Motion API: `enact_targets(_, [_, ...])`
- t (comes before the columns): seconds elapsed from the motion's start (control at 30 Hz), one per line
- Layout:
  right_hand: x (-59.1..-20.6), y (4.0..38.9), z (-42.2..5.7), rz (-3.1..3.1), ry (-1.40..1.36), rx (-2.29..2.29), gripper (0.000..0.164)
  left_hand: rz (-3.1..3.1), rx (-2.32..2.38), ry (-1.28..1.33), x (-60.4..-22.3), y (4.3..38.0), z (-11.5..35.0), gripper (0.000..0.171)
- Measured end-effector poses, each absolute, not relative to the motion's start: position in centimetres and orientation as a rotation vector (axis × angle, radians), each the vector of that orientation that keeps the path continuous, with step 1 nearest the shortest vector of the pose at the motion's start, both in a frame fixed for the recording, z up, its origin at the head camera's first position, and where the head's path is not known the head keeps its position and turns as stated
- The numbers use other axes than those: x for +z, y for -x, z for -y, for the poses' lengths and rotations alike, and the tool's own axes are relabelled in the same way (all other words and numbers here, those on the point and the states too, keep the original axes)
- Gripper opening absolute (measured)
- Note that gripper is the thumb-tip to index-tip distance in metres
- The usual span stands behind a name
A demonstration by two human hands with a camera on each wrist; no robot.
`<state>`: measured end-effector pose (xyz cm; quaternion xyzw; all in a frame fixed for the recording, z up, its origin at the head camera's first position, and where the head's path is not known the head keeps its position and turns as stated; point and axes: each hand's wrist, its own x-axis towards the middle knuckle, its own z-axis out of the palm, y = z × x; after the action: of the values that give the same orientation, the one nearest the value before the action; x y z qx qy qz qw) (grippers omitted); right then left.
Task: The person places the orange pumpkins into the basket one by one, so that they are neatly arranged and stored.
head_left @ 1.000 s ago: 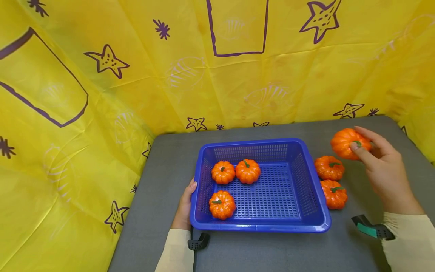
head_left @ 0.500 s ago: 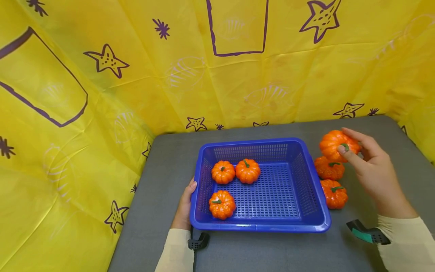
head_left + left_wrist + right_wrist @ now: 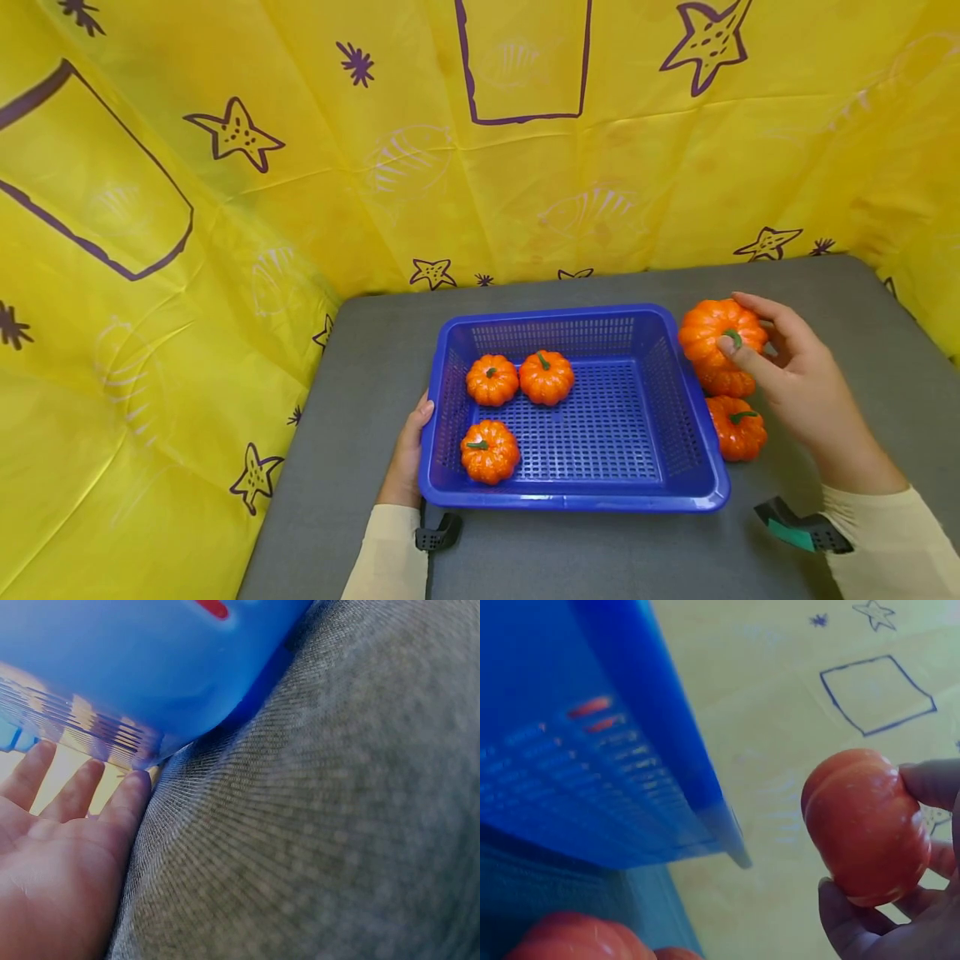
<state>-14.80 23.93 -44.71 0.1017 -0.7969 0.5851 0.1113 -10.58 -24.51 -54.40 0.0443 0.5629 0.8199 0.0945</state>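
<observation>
My right hand [image 3: 795, 375] holds an orange toy pumpkin [image 3: 712, 332] between thumb and fingers, its green stem beside the thumb. This pumpkin is raised close to the right rim of a blue plastic basket [image 3: 570, 503]. Beneath it in the head view, another pumpkin [image 3: 729, 383] is partly covered, and a second one [image 3: 737, 429] lies nearer, both against the basket's outer right side. Inside the basket sit three pumpkins [image 3: 492, 381], all toward the left. At the basket's left side my left hand [image 3: 408, 450] touches its wall, with fairly straight fingers [image 3: 124, 802] in the left wrist view.
The basket stands on a grey cloth-covered table [image 3: 570, 558]. A yellow patterned curtain [image 3: 487, 192] hangs behind and along the sides. A dark strap [image 3: 438, 533] is on the left wrist, and a black and green one [image 3: 802, 527] on the right.
The right hand has carried its pumpkin leftward and slightly nearer, from right of the loose pumpkins to beside the basket's rim. My left hand and the basket stay in place.
</observation>
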Motion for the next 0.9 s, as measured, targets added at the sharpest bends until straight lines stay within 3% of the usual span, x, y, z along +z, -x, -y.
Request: enact_targets(0.9, [-43.7, 13.3, -19.1, 2.307, -0.752, 1.775, 0.062, -1.696, 2.421, -0.086, -54.3, 10.4, 24.5, 0.075])
